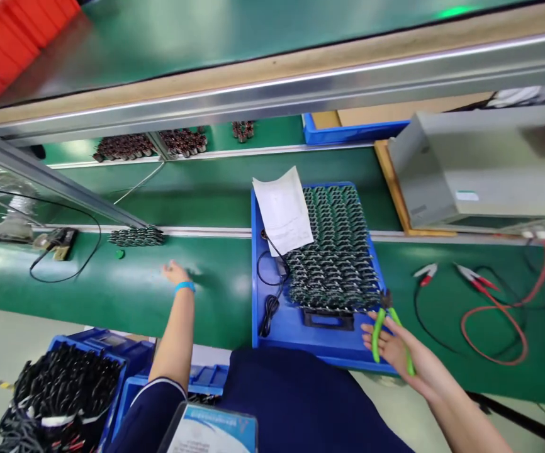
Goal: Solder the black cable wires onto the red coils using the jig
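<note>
My left hand (pixel 176 272), with a blue band at the wrist, hovers over or rests on the green bench top. Its fingers look slightly apart, and I see nothing in them. Green-handled cutting pliers (pixel 378 333) lie in my right hand (pixel 398 350), jaws pointing away from me, at the right front corner of a blue tray (pixel 272 352). Rows of small green circuit boards (pixel 333 258) fill much of that tray. A white paper sheet (pixel 284 211) covers part of them, and a black cable (pixel 270 308) lies to their left.
More boards (pixel 136 236) stand on the bench left of my left hand, beside a small green disc (pixel 119 254). Clip leads (pixel 494 308) and a grey instrument (pixel 484 170) are at the right. A metal-edged shelf (pixel 272 88) crosses overhead. Bins of black cables (pixel 60 390) stand lower left.
</note>
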{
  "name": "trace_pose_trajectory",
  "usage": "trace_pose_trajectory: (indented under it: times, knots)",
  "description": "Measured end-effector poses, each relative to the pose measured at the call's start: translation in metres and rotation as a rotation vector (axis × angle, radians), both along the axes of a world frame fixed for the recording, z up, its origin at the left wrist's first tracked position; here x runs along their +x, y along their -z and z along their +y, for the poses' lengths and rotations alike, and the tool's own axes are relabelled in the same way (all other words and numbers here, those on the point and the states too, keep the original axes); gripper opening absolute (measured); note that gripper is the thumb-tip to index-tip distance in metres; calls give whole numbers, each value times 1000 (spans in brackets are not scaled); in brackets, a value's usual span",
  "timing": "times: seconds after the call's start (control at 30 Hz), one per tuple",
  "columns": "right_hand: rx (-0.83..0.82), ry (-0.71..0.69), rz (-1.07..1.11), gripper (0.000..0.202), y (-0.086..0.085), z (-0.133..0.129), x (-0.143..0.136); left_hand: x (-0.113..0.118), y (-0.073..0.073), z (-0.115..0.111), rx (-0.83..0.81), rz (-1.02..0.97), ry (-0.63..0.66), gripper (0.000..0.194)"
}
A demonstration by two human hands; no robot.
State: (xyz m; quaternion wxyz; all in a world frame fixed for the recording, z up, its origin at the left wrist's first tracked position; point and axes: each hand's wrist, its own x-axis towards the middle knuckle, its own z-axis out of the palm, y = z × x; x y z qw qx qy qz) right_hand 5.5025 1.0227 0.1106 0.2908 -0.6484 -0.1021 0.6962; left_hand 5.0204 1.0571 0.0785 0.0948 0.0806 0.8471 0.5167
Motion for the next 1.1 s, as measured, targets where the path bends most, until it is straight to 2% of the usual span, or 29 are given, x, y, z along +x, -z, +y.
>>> trace_pose_trajectory:
  times: [0.07,0.13,0.23,0.3,0.33,0.4,0.47,0.53,0.63,0.77,0.87,1.1]
  knots:
    - [72,35,-43,43,1,-2,4,56,18,10,-16,72,246,36]
    - [133,93,-78,44,2,-3,10,116,24,14,-7,161,545,35]
    - [202,143,-106,47,5,-7,18,199,16,9,30,311,1108,33]
    - [222,153,-115,50,7,-10,23,244,7,5,42,406,1471,40]
    - [227,155,-118,51,8,-11,25,263,4,3,29,455,1610,50]
    - [230,154,-121,55,9,-16,30,290,2,1,-42,554,1783,72]
    - [229,155,-124,58,10,-21,34,307,3,0,-166,646,1848,76]
    - [228,162,-128,60,10,-26,40,315,4,-1,-306,719,1867,64]
    - [222,188,-137,62,13,-33,48,321,5,1,-496,795,1868,49]
    - [212,218,-139,61,18,-39,59,326,4,9,-694,838,1856,42]
    - [221,218,-142,59,20,-41,65,328,4,18,-760,840,1919,39]
    - [239,215,-139,57,19,-39,78,324,1,34,-800,822,2019,37]
